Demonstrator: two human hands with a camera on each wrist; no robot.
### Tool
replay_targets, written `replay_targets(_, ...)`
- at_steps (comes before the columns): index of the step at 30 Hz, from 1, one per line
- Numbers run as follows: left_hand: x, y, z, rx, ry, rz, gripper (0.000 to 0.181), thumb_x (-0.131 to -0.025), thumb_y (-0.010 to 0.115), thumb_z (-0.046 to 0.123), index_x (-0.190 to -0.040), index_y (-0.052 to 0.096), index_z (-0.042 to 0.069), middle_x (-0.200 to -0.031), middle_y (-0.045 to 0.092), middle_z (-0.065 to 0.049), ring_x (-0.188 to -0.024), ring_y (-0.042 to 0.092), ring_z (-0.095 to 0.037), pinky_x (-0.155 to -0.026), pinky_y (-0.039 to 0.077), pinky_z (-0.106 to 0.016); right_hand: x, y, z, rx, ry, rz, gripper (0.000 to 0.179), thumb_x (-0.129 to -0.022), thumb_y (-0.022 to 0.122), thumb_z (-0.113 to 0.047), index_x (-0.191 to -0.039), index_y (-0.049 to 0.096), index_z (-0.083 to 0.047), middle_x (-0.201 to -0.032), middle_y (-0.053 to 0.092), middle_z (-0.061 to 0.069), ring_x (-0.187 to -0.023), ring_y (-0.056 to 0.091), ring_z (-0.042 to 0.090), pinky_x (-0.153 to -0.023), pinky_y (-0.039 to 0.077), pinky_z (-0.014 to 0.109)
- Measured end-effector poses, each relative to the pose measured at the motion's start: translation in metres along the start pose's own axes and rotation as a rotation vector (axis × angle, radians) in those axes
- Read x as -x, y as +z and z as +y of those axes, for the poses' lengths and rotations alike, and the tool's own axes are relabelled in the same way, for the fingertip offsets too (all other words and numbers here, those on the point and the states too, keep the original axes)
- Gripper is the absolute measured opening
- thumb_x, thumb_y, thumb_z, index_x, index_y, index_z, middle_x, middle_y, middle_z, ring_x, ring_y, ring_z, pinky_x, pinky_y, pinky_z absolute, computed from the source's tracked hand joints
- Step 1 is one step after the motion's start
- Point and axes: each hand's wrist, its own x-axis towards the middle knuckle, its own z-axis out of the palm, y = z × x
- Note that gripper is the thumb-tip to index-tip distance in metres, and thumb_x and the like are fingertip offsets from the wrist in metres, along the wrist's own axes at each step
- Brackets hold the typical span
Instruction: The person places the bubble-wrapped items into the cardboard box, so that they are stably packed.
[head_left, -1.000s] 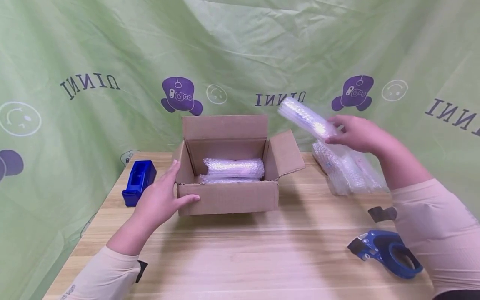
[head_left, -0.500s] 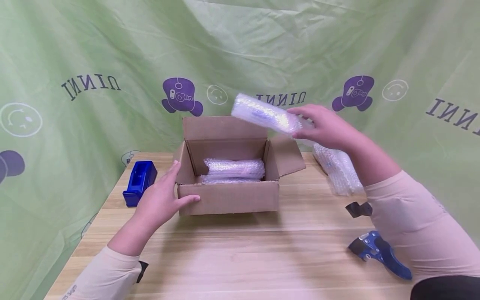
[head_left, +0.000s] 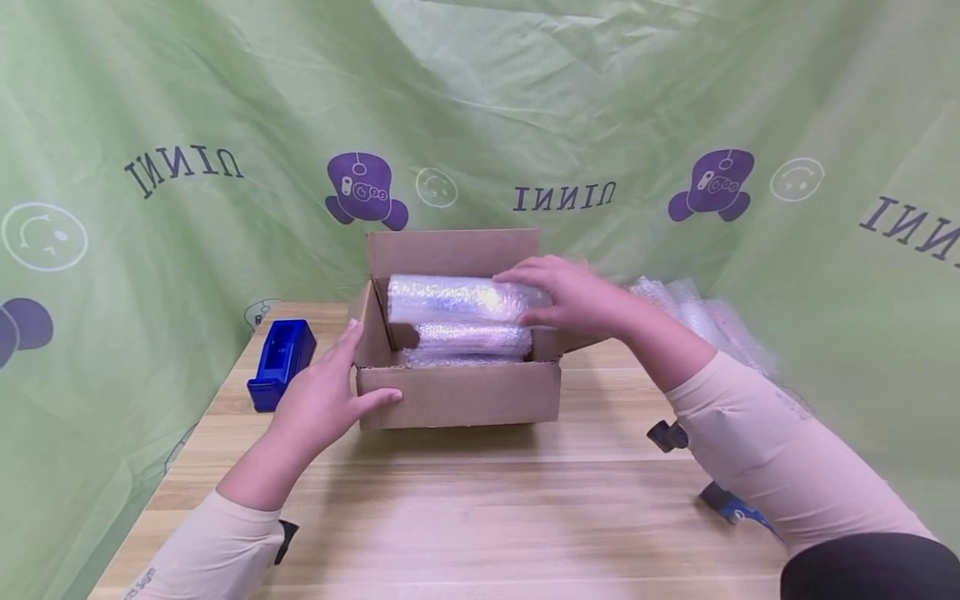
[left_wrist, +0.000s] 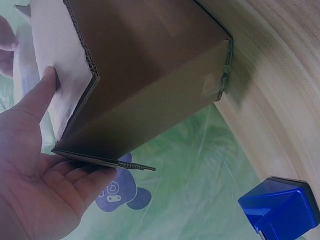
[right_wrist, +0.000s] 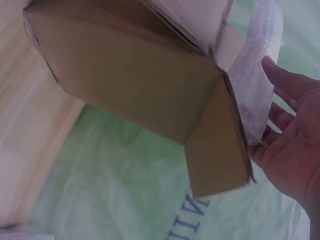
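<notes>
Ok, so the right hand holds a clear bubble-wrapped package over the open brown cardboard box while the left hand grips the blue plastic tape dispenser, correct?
Not quite: the left hand grips the front left corner of the open brown cardboard box, not the blue plastic tape dispenser; the left wrist view shows this. The rest stands.

A light wood table [head_left: 480,508] with grain running left to right. At 12 o'clock sits an open cardboard box [head_left: 459,396]. At 10 o'clock, a blue holder [head_left: 273,367] stands near the box. Bubble-wrapped packs [head_left: 697,312] are heaped at 2 o'clock. Just past 3 o'clock lies a blue tool [head_left: 738,510], mostly hidden.
</notes>
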Motion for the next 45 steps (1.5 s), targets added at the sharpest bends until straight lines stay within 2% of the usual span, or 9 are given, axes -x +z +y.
replay_targets(8,0.0,0.001,0.0,-0.005,-0.001,0.0,0.115,-0.075,0.065,0.074,-0.158,0.016,0.011,-0.163,0.018,-0.013,-0.136,0.04,-0.046,-0.093,0.049,-0.058,-0.006,0.027,-0.001,0.019,-0.037,-0.072,0.06,-0.087,0.076,-0.024,-0.142,0.053,-0.019,-0.141,0.054,0.006,-0.132,0.046,0.026,-0.111,0.038,0.046)
replay_targets(14,0.0,-0.001,0.001,-0.003,-0.002,0.0,0.116,-0.075,0.064,0.075,-0.158,0.016,0.011,-0.164,0.017,-0.012,-0.136,0.039,-0.046,-0.092,0.049,-0.058,-0.003,0.041,0.001,0.005,-0.049,-0.082,0.059,-0.086,0.076,-0.023,-0.141,0.055,-0.019,-0.137,0.056,0.004,-0.129,0.048,0.024,-0.109,0.039,0.044)
replay_targets(17,0.0,-0.001,0.002,-0.001,-0.003,-0.001,0.116,-0.075,0.064,0.075,-0.158,0.016,0.011,-0.164,0.016,-0.012,-0.136,0.039,-0.046,-0.09,0.05,-0.058,-0.002,0.045,0.001,0.003,-0.053,-0.094,0.059,-0.087,0.076,-0.023,-0.142,0.054,-0.018,-0.137,0.056,0.004,-0.13,0.047,0.025,-0.11,0.039,0.044)
replay_targets(23,0.0,-0.002,0.002,0.0,0.006,0.003,0.116,-0.075,0.065,0.074,-0.158,0.016,0.01,-0.164,0.016,-0.012,-0.135,0.04,-0.046,-0.09,0.051,-0.057,-0.002,0.049,0.003,0.012,0.004,-0.135,0.058,-0.091,0.071,-0.027,-0.145,0.05,-0.02,-0.144,0.052,0.004,-0.138,0.043,0.025,-0.114,0.035,0.045)
replay_targets(28,-0.001,-0.001,0.002,-0.001,0.007,0.004,0.116,-0.075,0.066,0.073,-0.158,0.015,0.01,-0.164,0.016,-0.013,-0.136,0.039,-0.046,-0.09,0.05,-0.058,0.0,0.048,0.004,0.008,0.002,-0.125,0.057,-0.091,0.071,-0.027,-0.144,0.051,-0.018,-0.144,0.052,0.006,-0.138,0.043,0.027,-0.114,0.035,0.046)
replay_targets(33,-0.001,-0.001,0.002,-0.002,0.005,0.003,0.116,-0.075,0.066,0.073,-0.158,0.015,0.01,-0.164,0.017,-0.013,-0.137,0.038,-0.046,-0.091,0.05,-0.058,0.003,0.04,0.005,-0.038,0.017,-0.093,0.058,-0.091,0.072,-0.027,-0.143,0.052,-0.015,-0.145,0.051,0.008,-0.137,0.043,0.027,-0.114,0.036,0.046)
replay_targets(39,0.0,-0.001,0.002,0.002,-0.002,-0.001,0.116,-0.075,0.066,0.073,-0.158,0.015,0.01,-0.164,0.016,-0.013,-0.135,0.041,-0.046,-0.091,0.05,-0.058,0.015,0.015,0.014,-0.093,0.049,0.008,0.06,-0.091,0.071,-0.026,-0.146,0.048,-0.014,-0.149,0.047,0.011,-0.138,0.042,0.03,-0.115,0.034,0.05)
replay_targets(45,0.001,-0.001,0.001,0.005,0.003,0.002,0.116,-0.076,0.066,0.073,-0.158,0.015,0.011,-0.164,0.017,-0.013,-0.133,0.043,-0.047,-0.09,0.05,-0.058,0.035,-0.016,0.037,-0.075,0.173,0.148,0.065,-0.094,0.066,-0.037,-0.15,0.04,-0.018,-0.154,0.041,0.009,-0.138,0.041,0.033,-0.113,0.033,0.056)
